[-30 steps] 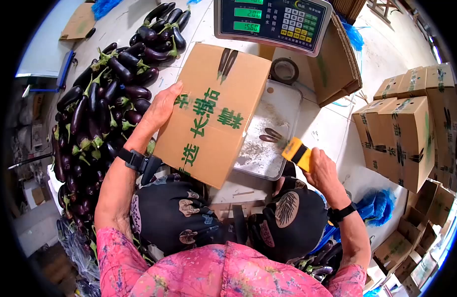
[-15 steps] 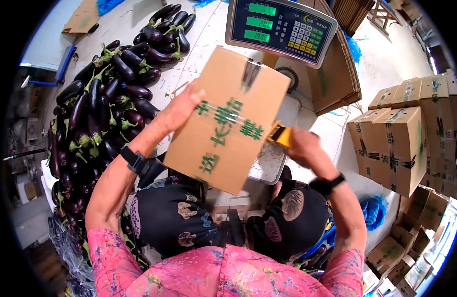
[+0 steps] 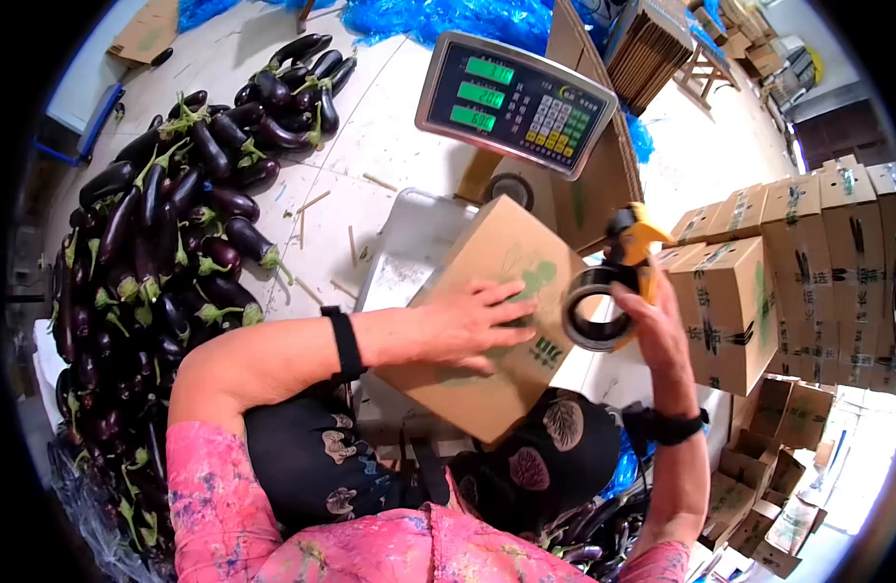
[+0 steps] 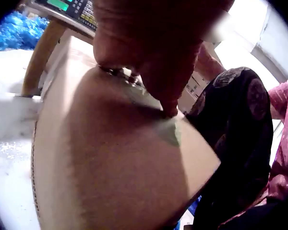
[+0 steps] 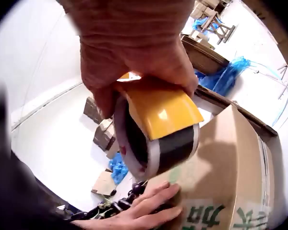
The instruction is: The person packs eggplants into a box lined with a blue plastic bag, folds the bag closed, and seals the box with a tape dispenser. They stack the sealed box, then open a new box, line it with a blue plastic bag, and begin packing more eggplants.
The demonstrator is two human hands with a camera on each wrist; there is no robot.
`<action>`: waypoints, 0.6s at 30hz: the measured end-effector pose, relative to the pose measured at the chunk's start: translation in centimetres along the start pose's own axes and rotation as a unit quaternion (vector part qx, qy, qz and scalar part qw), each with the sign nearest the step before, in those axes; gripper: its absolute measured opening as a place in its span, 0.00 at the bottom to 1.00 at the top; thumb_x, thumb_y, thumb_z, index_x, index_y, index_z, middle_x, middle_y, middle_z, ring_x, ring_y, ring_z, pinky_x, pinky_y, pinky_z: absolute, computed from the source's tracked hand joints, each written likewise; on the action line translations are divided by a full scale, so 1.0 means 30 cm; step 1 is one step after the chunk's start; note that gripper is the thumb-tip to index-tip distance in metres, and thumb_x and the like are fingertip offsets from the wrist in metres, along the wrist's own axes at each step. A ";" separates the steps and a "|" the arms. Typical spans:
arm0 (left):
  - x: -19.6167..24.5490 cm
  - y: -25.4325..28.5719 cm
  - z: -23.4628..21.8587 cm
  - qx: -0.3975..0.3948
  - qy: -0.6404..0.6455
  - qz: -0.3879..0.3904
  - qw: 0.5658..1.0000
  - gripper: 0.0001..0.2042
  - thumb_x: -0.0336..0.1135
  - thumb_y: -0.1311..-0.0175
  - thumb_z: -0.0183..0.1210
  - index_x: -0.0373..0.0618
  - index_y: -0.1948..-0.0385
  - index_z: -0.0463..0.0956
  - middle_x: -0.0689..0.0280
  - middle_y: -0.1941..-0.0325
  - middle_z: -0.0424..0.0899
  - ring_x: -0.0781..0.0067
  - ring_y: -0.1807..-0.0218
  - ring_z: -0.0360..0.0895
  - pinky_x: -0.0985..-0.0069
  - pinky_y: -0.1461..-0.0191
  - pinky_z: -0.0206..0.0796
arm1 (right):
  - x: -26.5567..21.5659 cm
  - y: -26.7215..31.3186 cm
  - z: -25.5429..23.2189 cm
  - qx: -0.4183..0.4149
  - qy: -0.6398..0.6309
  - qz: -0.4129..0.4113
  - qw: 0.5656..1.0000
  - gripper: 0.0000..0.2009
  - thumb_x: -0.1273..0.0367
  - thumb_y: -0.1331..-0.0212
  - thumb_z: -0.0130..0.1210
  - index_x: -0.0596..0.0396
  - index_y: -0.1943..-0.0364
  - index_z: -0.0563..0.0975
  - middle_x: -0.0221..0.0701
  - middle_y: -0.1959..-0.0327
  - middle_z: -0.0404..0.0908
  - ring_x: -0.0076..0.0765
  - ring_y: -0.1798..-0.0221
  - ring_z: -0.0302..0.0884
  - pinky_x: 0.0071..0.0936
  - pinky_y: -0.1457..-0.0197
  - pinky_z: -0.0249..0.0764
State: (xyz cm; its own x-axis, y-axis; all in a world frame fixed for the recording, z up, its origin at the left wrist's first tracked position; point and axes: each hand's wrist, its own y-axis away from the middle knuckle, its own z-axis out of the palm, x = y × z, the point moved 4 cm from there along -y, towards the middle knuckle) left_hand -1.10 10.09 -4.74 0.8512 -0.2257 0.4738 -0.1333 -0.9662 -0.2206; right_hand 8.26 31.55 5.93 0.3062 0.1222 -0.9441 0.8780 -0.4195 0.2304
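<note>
My left hand (image 3: pixel 472 325) lies with its fingers spread across a cardboard box (image 3: pixel 501 394), which is tilted over the metal pan (image 3: pixel 394 243) of a scale and overlaps my lap. Green print shows on the box. In the right wrist view, the left fingers (image 5: pixel 151 206) press against the same box. Just off the box's right side, my right hand (image 3: pixel 659 321) grips a yellow tape dispenser (image 3: pixel 645 241) with a roll of tape on it. From the right wrist, the dispenser (image 5: pixel 165 110) hangs below the palm, above the box.
The scale's display (image 3: pixel 516 107) stands ahead, with another tape roll (image 3: pixel 509 192) by its post. A heap of eggplants (image 3: pixel 166 233) fills the left floor. Stacked printed boxes (image 3: pixel 729 311) stand at the right, and flattened cardboard (image 3: pixel 593 175) leans behind the pan.
The box has turned and shifted rightward, showing another side. My left hand has moved from its left edge onto its face. My right hand has lifted the dispenser clear, beyond the box's right side.
</note>
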 end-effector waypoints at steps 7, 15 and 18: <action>-0.247 0.312 -0.112 0.172 0.122 -0.298 0.931 0.31 0.42 0.39 0.62 0.44 0.34 0.66 0.49 0.29 0.65 0.46 0.28 0.61 0.56 0.24 0.52 | 0.183 -0.141 0.130 -0.089 -0.154 0.168 0.970 0.23 0.60 0.40 0.63 0.60 0.46 0.75 0.26 0.56 0.80 0.21 0.55 0.76 0.21 0.51 0.74; -0.201 0.930 0.275 0.096 0.640 -0.507 0.569 0.25 0.53 0.20 0.42 0.47 0.32 0.67 0.63 0.37 0.79 0.70 0.39 0.76 0.65 0.45 0.76 | 0.147 -0.140 0.427 -0.168 -0.127 0.097 0.973 0.28 0.55 0.42 0.65 0.60 0.45 0.74 0.29 0.52 0.78 0.23 0.50 0.73 0.22 0.46 0.70; -0.102 0.894 0.283 0.168 0.710 -0.514 0.451 0.24 0.51 0.22 0.46 0.45 0.35 0.70 0.62 0.40 0.80 0.71 0.43 0.78 0.67 0.46 0.76 | 0.146 -0.190 0.462 -0.229 -0.138 0.117 0.956 0.27 0.56 0.41 0.65 0.60 0.44 0.74 0.28 0.53 0.77 0.21 0.50 0.72 0.21 0.47 0.70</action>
State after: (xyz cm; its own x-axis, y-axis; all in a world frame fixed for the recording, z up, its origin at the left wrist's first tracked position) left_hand -2.98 -14.06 -19.34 -0.8401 0.2364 0.4883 0.2488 -0.6320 0.7340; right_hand -0.50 22.00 -2.80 0.4613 -0.1962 -0.8653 0.8854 0.0387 0.4632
